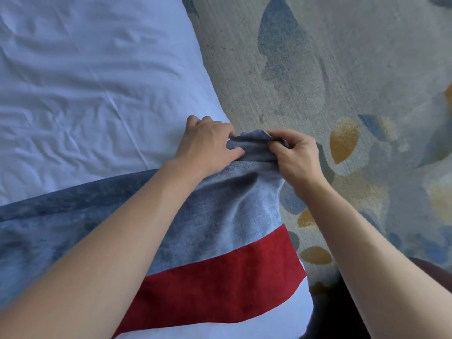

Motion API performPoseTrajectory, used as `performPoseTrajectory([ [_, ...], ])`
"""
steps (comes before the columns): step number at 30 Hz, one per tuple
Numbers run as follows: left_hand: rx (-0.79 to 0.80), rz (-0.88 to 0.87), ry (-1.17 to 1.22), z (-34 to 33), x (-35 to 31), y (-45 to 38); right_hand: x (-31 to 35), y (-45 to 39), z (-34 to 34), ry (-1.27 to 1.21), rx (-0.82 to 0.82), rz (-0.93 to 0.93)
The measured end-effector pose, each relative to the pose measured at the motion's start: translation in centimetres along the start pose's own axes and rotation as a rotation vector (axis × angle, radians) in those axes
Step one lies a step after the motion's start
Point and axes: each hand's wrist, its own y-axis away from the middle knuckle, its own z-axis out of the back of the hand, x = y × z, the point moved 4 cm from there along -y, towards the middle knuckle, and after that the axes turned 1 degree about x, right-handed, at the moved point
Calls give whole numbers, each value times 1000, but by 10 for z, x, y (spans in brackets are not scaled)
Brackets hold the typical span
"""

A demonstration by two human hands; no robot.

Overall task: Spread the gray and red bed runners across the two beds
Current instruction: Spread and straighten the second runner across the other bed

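A gray bed runner with a red stripe (220, 216) lies across the white bed (85, 81), reaching its right edge. The red band runs along the near side of the gray. At the bed's edge the runner's far corner is bunched up. My left hand (208, 145) pinches that bunched gray cloth from the left, resting on the white sheet. My right hand (296, 155) grips the same corner from the right, over the carpet side. Only one bed and one runner are in view.
A gray carpet with blue and yellow leaf shapes (342, 81) covers the floor to the right of the bed. The white sheet is wrinkled. A dark object (430, 267) shows at the lower right edge.
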Motion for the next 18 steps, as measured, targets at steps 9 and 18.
performPoseTrajectory([
  [9,-89,-73,-20,1,-18,-4,15,-9,-16,119,-17,26],
  [18,-51,338,814,3,-6,-8,10,-8,-7,49,-149,101],
])
